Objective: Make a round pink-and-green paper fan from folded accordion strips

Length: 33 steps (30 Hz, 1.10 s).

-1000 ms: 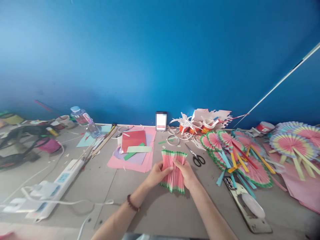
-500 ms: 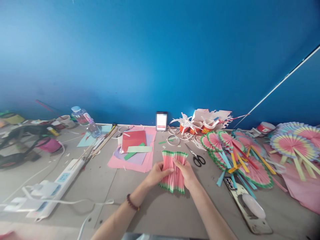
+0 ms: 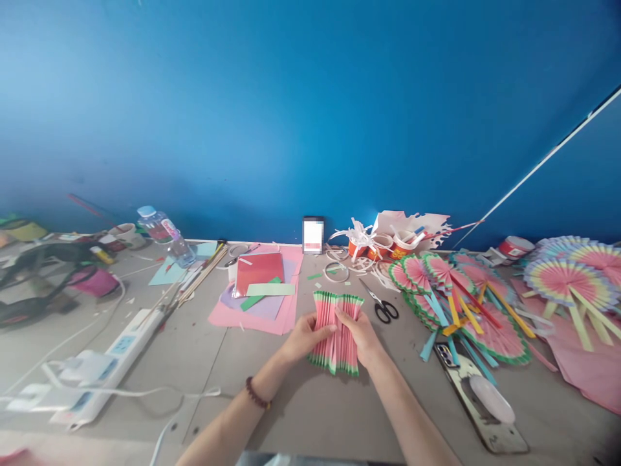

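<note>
A pink accordion-pleated paper (image 3: 338,323) with green and white edges lies on the grey table (image 3: 272,401) in front of me. My left hand (image 3: 305,339) grips its left side, thumb across the pleats. My right hand (image 3: 359,336) pinches its middle from the right, fingers closed on the folds. Both hands squeeze the pleats together at the waist. A beaded bracelet (image 3: 256,395) is on my left wrist.
Black scissors (image 3: 381,304) lie just right of the paper. Finished paper fans (image 3: 460,298) pile up at right, with a phone (image 3: 480,395) near them. Coloured sheets (image 3: 259,291) lie behind left; a power strip (image 3: 104,369), sticks and a bottle (image 3: 162,233) stand further left.
</note>
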Motion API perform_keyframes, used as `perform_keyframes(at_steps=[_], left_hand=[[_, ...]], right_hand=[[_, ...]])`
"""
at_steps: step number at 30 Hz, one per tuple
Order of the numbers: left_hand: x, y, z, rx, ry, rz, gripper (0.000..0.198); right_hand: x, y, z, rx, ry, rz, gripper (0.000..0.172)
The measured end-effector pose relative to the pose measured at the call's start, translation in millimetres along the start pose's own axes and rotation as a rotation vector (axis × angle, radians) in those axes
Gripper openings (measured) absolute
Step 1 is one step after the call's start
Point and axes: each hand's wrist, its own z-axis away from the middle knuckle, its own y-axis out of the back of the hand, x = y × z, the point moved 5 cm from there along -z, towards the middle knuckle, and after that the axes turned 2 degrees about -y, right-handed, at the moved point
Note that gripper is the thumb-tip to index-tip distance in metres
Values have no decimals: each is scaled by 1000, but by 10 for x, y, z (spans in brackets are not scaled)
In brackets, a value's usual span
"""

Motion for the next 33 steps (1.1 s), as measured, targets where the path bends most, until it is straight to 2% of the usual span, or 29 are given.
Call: perform_keyframes(at_steps=[18,25,33], left_hand=[[38,-8,-6,-6,-8,-60,43],[78,9,-12,61,-113,-193,44],[47,56,-24,169,-221,-280,41]], right_hand=[[-34,-30,26,21,-5,-3,39],[-6,35,-2,35,32,29,37],[-115,-43,55,42,125,75,32]])
